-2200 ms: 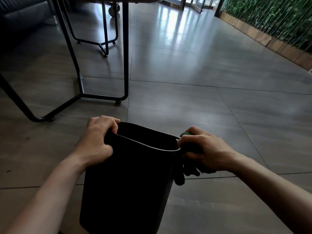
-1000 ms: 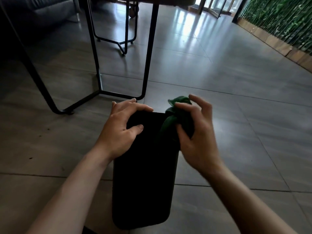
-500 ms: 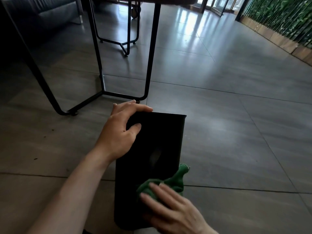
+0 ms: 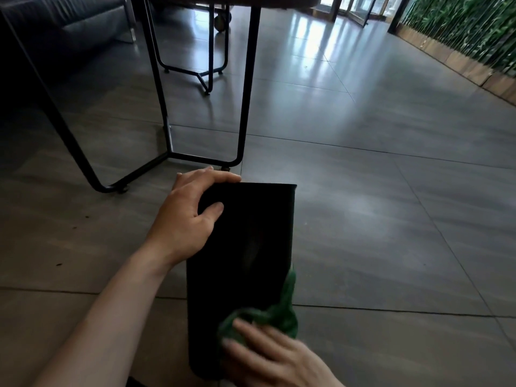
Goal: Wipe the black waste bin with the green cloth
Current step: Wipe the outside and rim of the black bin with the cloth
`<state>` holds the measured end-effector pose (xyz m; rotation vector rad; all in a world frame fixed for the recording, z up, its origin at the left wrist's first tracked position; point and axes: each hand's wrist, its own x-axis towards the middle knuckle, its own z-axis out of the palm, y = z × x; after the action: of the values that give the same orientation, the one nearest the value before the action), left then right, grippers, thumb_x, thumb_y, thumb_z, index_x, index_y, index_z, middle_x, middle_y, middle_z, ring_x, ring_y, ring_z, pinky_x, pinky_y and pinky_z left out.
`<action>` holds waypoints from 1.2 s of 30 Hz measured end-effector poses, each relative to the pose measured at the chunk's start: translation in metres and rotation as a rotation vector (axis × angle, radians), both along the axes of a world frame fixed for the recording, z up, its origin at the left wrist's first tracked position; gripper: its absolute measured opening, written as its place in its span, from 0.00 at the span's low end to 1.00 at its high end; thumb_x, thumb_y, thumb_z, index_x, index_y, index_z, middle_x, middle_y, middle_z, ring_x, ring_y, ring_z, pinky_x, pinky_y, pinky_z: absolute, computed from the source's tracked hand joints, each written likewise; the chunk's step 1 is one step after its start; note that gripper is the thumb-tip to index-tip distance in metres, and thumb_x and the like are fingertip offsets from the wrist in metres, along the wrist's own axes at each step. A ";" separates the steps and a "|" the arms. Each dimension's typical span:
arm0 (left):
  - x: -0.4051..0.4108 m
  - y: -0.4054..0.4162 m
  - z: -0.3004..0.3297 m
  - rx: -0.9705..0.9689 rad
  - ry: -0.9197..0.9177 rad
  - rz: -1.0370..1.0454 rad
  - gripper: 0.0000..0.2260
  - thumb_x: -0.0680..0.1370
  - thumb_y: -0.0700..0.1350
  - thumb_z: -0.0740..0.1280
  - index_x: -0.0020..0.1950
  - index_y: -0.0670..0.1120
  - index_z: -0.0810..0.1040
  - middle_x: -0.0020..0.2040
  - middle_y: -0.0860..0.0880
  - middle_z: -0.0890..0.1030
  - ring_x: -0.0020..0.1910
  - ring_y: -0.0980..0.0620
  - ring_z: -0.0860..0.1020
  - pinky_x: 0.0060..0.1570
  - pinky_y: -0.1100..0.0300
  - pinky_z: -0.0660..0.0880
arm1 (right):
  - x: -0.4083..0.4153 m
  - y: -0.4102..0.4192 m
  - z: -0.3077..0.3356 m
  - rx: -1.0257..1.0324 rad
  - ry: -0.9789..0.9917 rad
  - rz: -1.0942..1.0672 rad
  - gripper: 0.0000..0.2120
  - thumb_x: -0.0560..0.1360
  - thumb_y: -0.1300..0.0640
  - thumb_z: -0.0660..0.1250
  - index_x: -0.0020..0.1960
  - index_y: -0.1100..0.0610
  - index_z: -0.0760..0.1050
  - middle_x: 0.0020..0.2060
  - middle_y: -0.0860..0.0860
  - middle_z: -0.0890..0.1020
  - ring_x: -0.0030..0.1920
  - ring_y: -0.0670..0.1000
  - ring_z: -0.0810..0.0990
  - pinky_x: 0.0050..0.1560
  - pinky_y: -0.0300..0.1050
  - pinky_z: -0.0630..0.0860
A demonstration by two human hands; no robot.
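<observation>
Black waste bin (image 4: 245,247) lies on its side on the tiled floor (image 4: 377,219), long axis 12–6 o'clock; which end is the mouth I cannot tell. Left hand (image 4: 190,216) clamps the far corner at 11 o'clock, thumb on top. Right hand (image 4: 275,358), fingers flat, presses the green cloth (image 4: 275,317) on the near end at 5 o'clock. Black table legs (image 4: 245,88) stand beyond at 12.

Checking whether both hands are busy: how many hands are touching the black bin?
2. The left hand grips the black bin at its far end; the right hand presses the green cloth on its near end.
</observation>
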<state>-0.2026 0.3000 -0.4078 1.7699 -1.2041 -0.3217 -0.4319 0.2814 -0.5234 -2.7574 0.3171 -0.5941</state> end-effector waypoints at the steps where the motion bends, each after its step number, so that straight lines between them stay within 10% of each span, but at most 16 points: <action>1: -0.002 0.001 0.001 0.005 0.008 -0.016 0.24 0.76 0.35 0.68 0.62 0.62 0.78 0.66 0.57 0.73 0.74 0.63 0.63 0.70 0.65 0.59 | -0.006 0.009 -0.006 0.037 0.119 0.081 0.41 0.56 0.28 0.40 0.65 0.28 0.72 0.64 0.41 0.83 0.72 0.41 0.75 0.51 0.42 0.80; 2: -0.003 0.000 0.002 0.005 0.010 -0.032 0.24 0.76 0.35 0.68 0.62 0.62 0.78 0.66 0.57 0.73 0.73 0.64 0.63 0.69 0.68 0.58 | -0.020 0.003 -0.010 -0.200 0.085 0.068 0.21 0.83 0.34 0.53 0.74 0.34 0.67 0.73 0.46 0.77 0.78 0.47 0.68 0.58 0.42 0.80; 3: -0.005 -0.002 0.002 0.003 0.007 -0.040 0.24 0.76 0.34 0.68 0.62 0.62 0.78 0.66 0.57 0.73 0.73 0.65 0.63 0.68 0.69 0.58 | -0.019 -0.010 -0.012 -0.410 0.106 0.094 0.22 0.87 0.46 0.56 0.80 0.45 0.64 0.79 0.51 0.69 0.81 0.54 0.62 0.66 0.46 0.78; 9: -0.010 -0.009 0.006 -0.007 0.013 -0.099 0.24 0.75 0.32 0.68 0.61 0.60 0.79 0.65 0.58 0.75 0.74 0.64 0.62 0.71 0.64 0.60 | 0.041 -0.083 0.075 -0.071 -0.317 -0.298 0.25 0.82 0.60 0.61 0.79 0.56 0.66 0.79 0.54 0.67 0.82 0.56 0.58 0.74 0.58 0.73; 19: 0.002 0.001 0.002 0.017 0.040 -0.040 0.25 0.76 0.34 0.69 0.61 0.64 0.78 0.67 0.55 0.74 0.74 0.62 0.64 0.75 0.52 0.62 | -0.042 -0.023 -0.032 -0.851 0.183 0.268 0.26 0.85 0.53 0.60 0.81 0.53 0.61 0.80 0.52 0.64 0.83 0.60 0.53 0.81 0.52 0.56; 27: 0.001 -0.003 0.003 0.003 -0.019 -0.075 0.24 0.75 0.34 0.70 0.62 0.61 0.78 0.64 0.64 0.73 0.74 0.65 0.62 0.73 0.57 0.61 | 0.049 -0.087 0.076 -0.114 -0.278 -0.292 0.24 0.83 0.60 0.62 0.78 0.57 0.68 0.78 0.55 0.69 0.83 0.56 0.58 0.73 0.59 0.73; 36: 0.006 0.004 0.001 0.012 0.014 -0.057 0.24 0.76 0.36 0.70 0.62 0.64 0.78 0.66 0.61 0.72 0.74 0.65 0.62 0.72 0.59 0.62 | -0.025 -0.023 -0.026 -0.692 0.078 0.261 0.21 0.87 0.58 0.54 0.80 0.52 0.65 0.79 0.51 0.68 0.82 0.61 0.56 0.76 0.51 0.68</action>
<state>-0.1962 0.3044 -0.4070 1.7432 -1.2464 -0.3749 -0.4568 0.2581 -0.5495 -3.3995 -0.2937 -0.6128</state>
